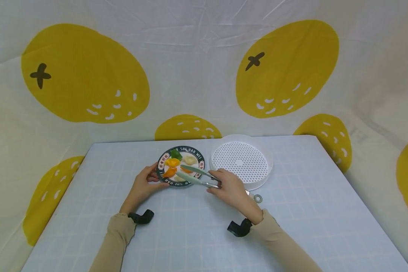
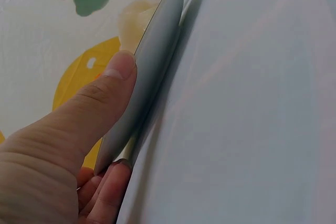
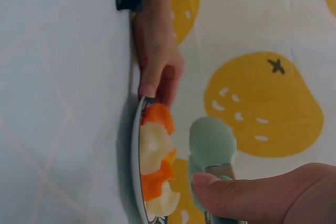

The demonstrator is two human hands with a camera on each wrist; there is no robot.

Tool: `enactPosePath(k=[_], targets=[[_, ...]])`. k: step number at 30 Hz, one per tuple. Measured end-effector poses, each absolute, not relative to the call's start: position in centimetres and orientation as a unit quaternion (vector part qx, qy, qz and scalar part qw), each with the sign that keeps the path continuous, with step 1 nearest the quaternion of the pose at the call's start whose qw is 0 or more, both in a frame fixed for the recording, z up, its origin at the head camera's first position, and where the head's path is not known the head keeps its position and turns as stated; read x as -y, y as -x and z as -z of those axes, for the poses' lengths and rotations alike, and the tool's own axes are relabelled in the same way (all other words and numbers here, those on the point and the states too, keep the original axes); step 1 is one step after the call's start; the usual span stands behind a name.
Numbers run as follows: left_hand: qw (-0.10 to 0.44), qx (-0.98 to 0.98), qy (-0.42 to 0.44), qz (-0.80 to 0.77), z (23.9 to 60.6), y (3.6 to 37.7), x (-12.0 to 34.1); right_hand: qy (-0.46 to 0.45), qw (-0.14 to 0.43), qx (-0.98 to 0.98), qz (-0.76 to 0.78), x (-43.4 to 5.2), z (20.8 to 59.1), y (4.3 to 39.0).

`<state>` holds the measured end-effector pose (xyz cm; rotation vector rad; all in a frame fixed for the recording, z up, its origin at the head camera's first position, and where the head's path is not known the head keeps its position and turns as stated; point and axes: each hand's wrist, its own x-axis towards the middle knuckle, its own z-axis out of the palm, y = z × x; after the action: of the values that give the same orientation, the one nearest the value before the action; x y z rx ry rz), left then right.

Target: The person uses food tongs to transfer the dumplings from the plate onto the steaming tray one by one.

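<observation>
My left hand (image 1: 142, 187) grips the near left rim of a round plate (image 1: 199, 155), thumb on top and fingers underneath. In the left wrist view the plate's pale underside (image 2: 152, 72) stands slightly off the table on that side. Several dumplings lie on it: green (image 1: 176, 154), yellow (image 1: 172, 163), orange (image 1: 170, 172) and cream (image 1: 189, 160). My right hand (image 1: 232, 189) holds metal tongs (image 1: 196, 180) with mint-green tips over the plate's right part. The tips are apart, and no dumpling is visibly lifted between them. The tongs' ring end (image 1: 258, 198) sticks out behind the hand.
A round white steamer tray (image 1: 239, 162) full of holes stands right of the plate, close to its rim. The light blue table (image 1: 183, 234) ends at the back against a patterned cloth (image 1: 193, 75). Black wrist bands (image 1: 239, 228) sit on both arms.
</observation>
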<state>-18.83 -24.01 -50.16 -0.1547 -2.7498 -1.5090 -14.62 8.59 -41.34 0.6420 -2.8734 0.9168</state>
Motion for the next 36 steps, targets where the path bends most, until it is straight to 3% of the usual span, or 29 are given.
enactPosePath(k=[27,36], targets=[[0.003,0.879,0.046,0.474,50.5,18.7,24.1,-0.222,0.014,0.944,-0.242,-7.7,43.7,15.7],[0.007,0.882,0.048,0.469,50.5,18.9,24.1,-0.220,0.043,0.945,-0.238,-7.6,43.8,15.8]])
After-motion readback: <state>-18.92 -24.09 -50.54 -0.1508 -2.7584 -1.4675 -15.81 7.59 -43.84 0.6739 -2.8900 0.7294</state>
